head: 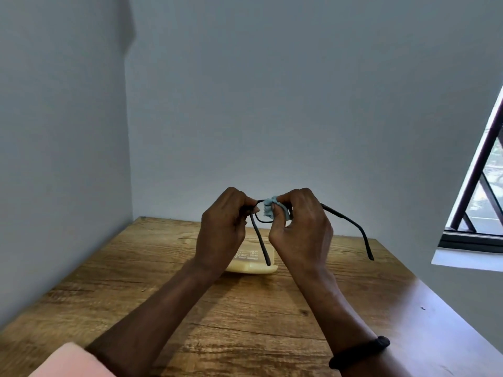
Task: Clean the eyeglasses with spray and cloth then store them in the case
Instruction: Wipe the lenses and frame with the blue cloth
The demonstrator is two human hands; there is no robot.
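Dark-framed eyeglasses [351, 220] are held up above the table with both temples unfolded toward me. My left hand [224, 227] pinches the left end of the frame. My right hand [302, 227] presses a bunched pale blue cloth [269, 206] against a lens near the frame's middle. Most of the lenses are hidden behind my fingers and the cloth. Below my hands a pale yellow case [255, 263] with printed lettering lies on the wooden table [245, 308], partly covered by my left wrist. No spray bottle is in view.
The table stands in a corner, with grey walls at the left and back. A window with a dark frame and bars [479, 186] is at the right, above the table's right edge. A black band is on my right wrist [359, 352].
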